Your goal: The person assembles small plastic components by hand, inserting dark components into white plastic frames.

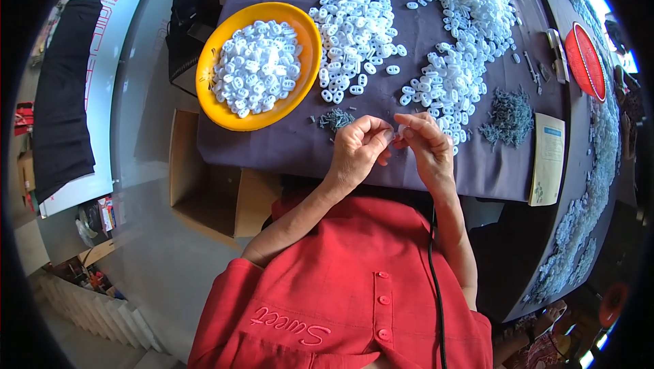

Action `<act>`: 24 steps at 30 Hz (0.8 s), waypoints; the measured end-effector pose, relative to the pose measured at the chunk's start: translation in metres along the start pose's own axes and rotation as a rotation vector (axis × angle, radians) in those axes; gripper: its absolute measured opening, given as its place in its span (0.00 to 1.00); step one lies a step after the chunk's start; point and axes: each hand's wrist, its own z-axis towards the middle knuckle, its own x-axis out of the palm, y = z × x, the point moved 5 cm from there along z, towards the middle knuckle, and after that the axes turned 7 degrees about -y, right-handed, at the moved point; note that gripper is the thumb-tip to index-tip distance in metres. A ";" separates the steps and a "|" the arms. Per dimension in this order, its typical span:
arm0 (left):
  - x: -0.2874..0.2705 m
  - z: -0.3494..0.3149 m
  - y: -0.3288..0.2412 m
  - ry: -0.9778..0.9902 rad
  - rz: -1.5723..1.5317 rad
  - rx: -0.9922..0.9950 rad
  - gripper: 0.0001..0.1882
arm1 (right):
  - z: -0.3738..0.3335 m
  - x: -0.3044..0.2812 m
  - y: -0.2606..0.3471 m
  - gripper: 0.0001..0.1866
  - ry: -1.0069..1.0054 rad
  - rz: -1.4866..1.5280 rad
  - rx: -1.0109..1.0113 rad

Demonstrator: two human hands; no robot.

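Note:
Close to the table's front edge, my left hand (360,146) and my right hand (429,148) meet fingertip to fingertip. Both are closed in a pinch on a small white plastic piece (398,134), mostly hidden by the fingers. Beyond them lie heaps of white oval plastic pieces with two openings each, one heap (354,32) ahead of my left hand and a longer one (470,35) running back from my right. A small pile of grey pegs (336,120) sits by my left hand. Right of my right hand is a larger pile of grey pegs (509,117).
A yellow bowl (208,100) filled with white pieces stands at the left. A booklet (547,158) lies near the right table edge, beside a red mesh basket (584,62). An open cardboard box (204,185) is on the floor. A black cable (436,280) hangs down my front.

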 end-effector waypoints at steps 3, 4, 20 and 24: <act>0.000 -0.002 -0.001 -0.013 0.043 0.030 0.06 | -0.001 0.002 0.003 0.11 0.033 -0.102 -0.065; 0.000 -0.002 -0.002 -0.013 0.040 0.040 0.06 | 0.000 0.002 0.003 0.11 0.034 -0.102 -0.069; 0.000 -0.002 0.000 -0.035 0.107 0.032 0.05 | -0.002 0.000 0.001 0.11 0.002 -0.059 -0.010; 0.001 -0.004 0.000 -0.041 0.145 0.040 0.05 | -0.003 0.001 0.000 0.11 0.004 -0.039 -0.025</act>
